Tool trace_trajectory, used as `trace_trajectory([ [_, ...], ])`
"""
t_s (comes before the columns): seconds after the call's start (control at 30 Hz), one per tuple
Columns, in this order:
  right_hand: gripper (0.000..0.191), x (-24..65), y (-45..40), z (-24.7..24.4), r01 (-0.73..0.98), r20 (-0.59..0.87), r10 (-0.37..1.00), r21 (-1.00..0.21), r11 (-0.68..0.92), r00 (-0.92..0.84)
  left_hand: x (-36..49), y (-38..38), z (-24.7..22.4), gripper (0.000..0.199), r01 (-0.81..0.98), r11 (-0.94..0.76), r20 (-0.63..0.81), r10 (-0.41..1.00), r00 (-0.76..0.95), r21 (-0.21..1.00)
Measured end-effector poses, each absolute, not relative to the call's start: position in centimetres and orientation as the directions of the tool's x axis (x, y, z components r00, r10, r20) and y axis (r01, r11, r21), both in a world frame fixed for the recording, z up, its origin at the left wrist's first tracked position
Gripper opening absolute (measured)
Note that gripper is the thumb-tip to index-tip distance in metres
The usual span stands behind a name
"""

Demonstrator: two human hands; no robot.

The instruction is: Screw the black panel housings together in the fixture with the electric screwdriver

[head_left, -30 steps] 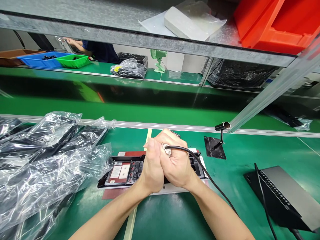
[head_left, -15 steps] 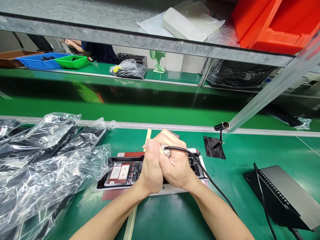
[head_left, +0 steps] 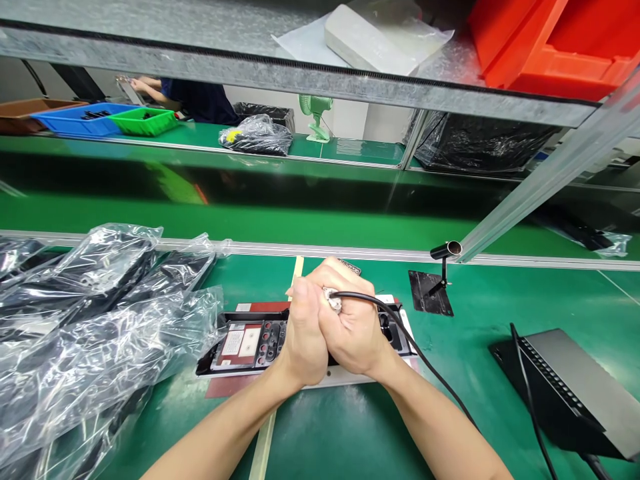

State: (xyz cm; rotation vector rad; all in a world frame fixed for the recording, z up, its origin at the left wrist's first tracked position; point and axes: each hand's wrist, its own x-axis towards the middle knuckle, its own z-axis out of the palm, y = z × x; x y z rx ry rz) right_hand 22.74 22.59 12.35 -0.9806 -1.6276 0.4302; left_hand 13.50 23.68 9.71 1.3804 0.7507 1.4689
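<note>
Panel [head_left: 273, 341]: located beneath my hands on the green bench [head_left: 350, 427], partly over a red pad [head_left: 225, 387]. Expected handling: light and stiff, with a thin rim that may scratch; grip at both short ends. My left hand [head_left: 306, 337] and right hand [head_left: 353, 327] are pressed together, fingers curled around a corded tool [head_left: 333, 300], its body hidden. Compared with the earlier frame, hands and panel match; only the camera view is slightly shifted.
</note>
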Motion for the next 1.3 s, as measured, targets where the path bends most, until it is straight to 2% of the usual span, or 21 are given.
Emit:
trace_trajectory([
  [0.4,0.023,22.72,22.67,12.11,0.338,0.634,0.773,-0.727,0.598,-0.003,13.43,23.7,9.84,0.051,-0.174,-0.309,0.335,0.932,0.14,0.935],
  [1.0,0.021,22.72,22.54,12.27,0.364,0.61,0.792,-0.735,0.572,-0.014,13.56,23.63,9.64,0.052,-0.255,-0.305,0.346,0.929,0.135,0.918],
  [1.3,0.02,22.66,22.86,12.03,0.323,0.67,0.742,-0.7,0.637,-0.011,13.76,23.68,9.46,0.053,-0.286,-0.303,0.351,0.927,0.132,0.909],
])
